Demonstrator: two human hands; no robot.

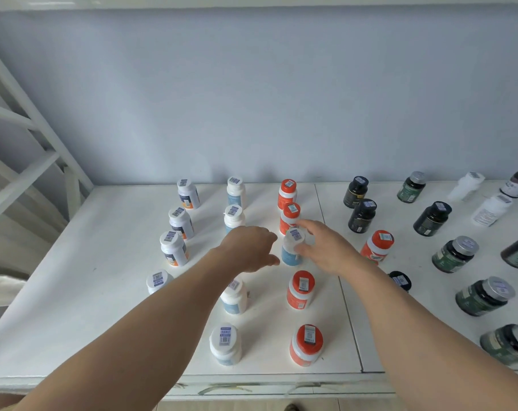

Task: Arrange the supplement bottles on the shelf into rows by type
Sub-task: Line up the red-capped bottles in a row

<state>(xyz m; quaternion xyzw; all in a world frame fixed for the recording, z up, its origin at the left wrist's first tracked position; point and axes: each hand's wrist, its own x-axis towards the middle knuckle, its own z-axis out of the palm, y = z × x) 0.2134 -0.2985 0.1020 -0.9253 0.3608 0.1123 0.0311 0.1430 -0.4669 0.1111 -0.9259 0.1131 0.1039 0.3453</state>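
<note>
A white bottle with a pale blue label (291, 252) stands in the column of orange bottles (301, 289), between the two far ones and the two near ones. My right hand (328, 250) wraps thumb and fingers around its cap. My left hand (248, 247) hovers just left of it, fingers curled loosely, nothing visibly held. The other blue-label bottles (234, 295) form a column to the left, partly hidden under my left arm. Further left stands a column of white bottles with orange-and-navy labels (173, 248).
One orange bottle (377, 247) stands apart on the right panel of the white shelf (73, 292). Dark navy bottles (363, 215), dark green silver-capped bottles (455, 254) and white bottles (489, 210) are spread over the right side. A pale wall backs the shelf.
</note>
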